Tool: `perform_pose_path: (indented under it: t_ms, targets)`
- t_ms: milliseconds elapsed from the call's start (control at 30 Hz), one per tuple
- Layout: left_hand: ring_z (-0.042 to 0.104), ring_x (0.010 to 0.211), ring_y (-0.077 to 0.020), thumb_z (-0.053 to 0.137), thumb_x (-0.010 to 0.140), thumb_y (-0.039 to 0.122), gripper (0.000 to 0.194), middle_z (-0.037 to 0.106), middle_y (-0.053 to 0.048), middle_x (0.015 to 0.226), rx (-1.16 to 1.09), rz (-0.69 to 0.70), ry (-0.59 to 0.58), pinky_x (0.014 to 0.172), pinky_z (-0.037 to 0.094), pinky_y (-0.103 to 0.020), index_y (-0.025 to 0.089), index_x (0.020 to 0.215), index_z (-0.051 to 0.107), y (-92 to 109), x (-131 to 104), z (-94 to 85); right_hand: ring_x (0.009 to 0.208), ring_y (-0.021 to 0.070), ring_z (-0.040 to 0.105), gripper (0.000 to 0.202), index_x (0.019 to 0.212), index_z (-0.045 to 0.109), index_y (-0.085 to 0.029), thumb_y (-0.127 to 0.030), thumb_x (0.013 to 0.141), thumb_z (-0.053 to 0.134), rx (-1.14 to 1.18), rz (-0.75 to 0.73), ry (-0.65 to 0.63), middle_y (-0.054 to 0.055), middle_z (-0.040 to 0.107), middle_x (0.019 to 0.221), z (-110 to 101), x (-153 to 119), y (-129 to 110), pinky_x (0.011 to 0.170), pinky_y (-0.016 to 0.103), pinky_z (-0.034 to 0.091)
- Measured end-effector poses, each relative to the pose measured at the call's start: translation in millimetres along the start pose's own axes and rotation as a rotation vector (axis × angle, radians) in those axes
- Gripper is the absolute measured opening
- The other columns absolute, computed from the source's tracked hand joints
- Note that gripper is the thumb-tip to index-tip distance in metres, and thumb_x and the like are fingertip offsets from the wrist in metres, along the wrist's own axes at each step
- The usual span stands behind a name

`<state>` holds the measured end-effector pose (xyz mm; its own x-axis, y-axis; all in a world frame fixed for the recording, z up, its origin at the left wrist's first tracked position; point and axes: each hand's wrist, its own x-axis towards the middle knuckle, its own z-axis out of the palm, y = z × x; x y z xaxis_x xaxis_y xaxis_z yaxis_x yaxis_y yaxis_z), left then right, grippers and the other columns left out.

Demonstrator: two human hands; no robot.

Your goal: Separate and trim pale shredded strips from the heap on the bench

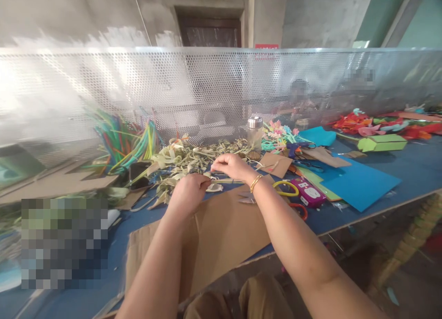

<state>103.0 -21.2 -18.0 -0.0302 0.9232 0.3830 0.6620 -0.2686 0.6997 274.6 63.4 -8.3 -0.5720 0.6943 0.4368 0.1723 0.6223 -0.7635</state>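
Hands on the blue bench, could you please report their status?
Left hand and right hand pinching a pale paper strip. Above brown cardboard. Scissors beside right wrist.

Both hands (210, 178) pinching pale stem (221, 180)

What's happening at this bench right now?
A person works at a blue table behind a perforated metal screen. Both hands meet over a brown cardboard sheet: the left hand and the right hand pinch a thin pale strip between them, beside a heap of pale dried leaves. Coloured sticks, a jar, scissors and blue paper lie around.
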Motion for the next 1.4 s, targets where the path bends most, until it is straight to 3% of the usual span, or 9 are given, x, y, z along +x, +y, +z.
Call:
perform_pose_path:
  t_ms: [200,300,467,667,800,933,1100,1233,1400]
  targets:
    - [0.052,0.061,-0.0155,0.073,0.067,0.03,0.013,0.061,-0.003,0.061,-0.518,-0.107,-0.138,0.06,0.042,-0.024,0.018,0.063,0.071,5,-4,-6.2,0.063,0.0101,0.052,0.028,0.073,0.071,-0.014,-0.042,0.07,0.071,0.025,0.118,0.084,0.001,0.065,0.069,-37,-6,11,0.06,0.023,0.037]
    - [0.051,0.059,-0.0125,0.074,0.066,0.023,0.009,0.06,-0.004,0.06,-0.775,-0.169,-0.202,0.057,0.041,-0.021,0.015,0.065,0.071,7,-7,-10.2,0.053,0.007,0.042,0.03,0.072,0.07,-0.015,-0.044,0.069,0.072,0.084,0.19,0.072,-0.001,0.059,0.061,-46,-10,15,0.052,0.022,0.031]
    - [0.048,0.055,-0.0084,0.068,0.069,0.011,0.005,0.051,-0.001,0.059,-1.296,-0.264,-0.187,0.056,0.044,-0.02,0.014,0.068,0.064,4,-7,-19.2,0.043,0.0049,0.024,0.032,0.079,0.069,-0.015,-0.045,0.068,0.073,0.142,0.335,0.136,-0.007,0.043,0.049,-57,-12,26,0.043,0.023,0.018]
    - [0.044,0.05,-0.0057,0.052,0.083,0.009,0.013,0.043,0.003,0.057,-1.678,-0.301,-0.054,0.057,0.046,-0.018,0.016,0.073,0.055,9,-4,-25.1,0.053,0.0091,0.045,0.03,0.076,0.071,-0.014,-0.043,0.07,0.07,-0.09,0.346,0.388,-0.001,0.059,0.06,-58,-11,47,0.054,0.024,0.033]
    - [0.046,0.051,-0.0063,0.045,0.088,0.008,0.016,0.044,0.003,0.058,-1.706,-0.387,-0.088,0.054,0.045,-0.018,0.014,0.077,0.055,7,-2,-19.5,0.069,0.0162,0.059,0.021,0.078,0.074,-0.017,-0.037,0.073,0.069,-0.351,0.382,0.438,0.005,0.069,0.073,-45,-8,47,0.066,0.028,0.041]
    - [0.047,0.051,-0.0064,0.04,0.091,0.009,0.019,0.046,0.001,0.06,-1.661,-0.444,-0.091,0.052,0.045,-0.018,0.012,0.08,0.056,2,1,-13.8,0.082,0.0174,0.062,0.018,0.088,0.075,-0.02,-0.031,0.077,0.067,-0.383,0.15,0.518,0.006,0.071,0.088,-20,-1,23,0.078,0.03,0.045]
    - [0.047,0.049,-0.0065,0.04,0.093,0.011,0.021,0.048,0.001,0.059,-1.624,-0.479,-0.051,0.05,0.045,-0.018,0.012,0.08,0.057,0,4,-12.4,0.081,0.0138,0.064,0.021,0.093,0.075,-0.02,-0.031,0.084,0.059,0.022,-0.148,0.272,0.005,0.073,0.091,13,0,-13,0.073,0.025,0.047]
    - [0.048,0.048,-0.0062,0.04,0.093,0.012,0.021,0.049,0.001,0.058,-1.603,-0.501,-0.019,0.049,0.045,-0.018,0.012,0.08,0.057,2,5,-11.5,0.065,0.0112,0.059,0.026,0.103,0.073,-0.017,-0.027,0.085,0.057,0.012,-0.106,0.115,0.003,0.073,0.078,32,-2,-18,0.063,0.023,0.043]
    - [0.049,0.048,-0.0056,0.04,0.093,0.011,0.022,0.05,0.001,0.059,-1.579,-0.514,-0.074,0.049,0.047,-0.017,0.011,0.081,0.058,2,4,-7.6,0.062,0.0101,0.053,0.031,0.115,0.067,-0.021,-0.024,0.088,0.052,-0.051,-0.074,0.138,0.003,0.071,0.087,43,1,-6,0.061,0.023,0.04]
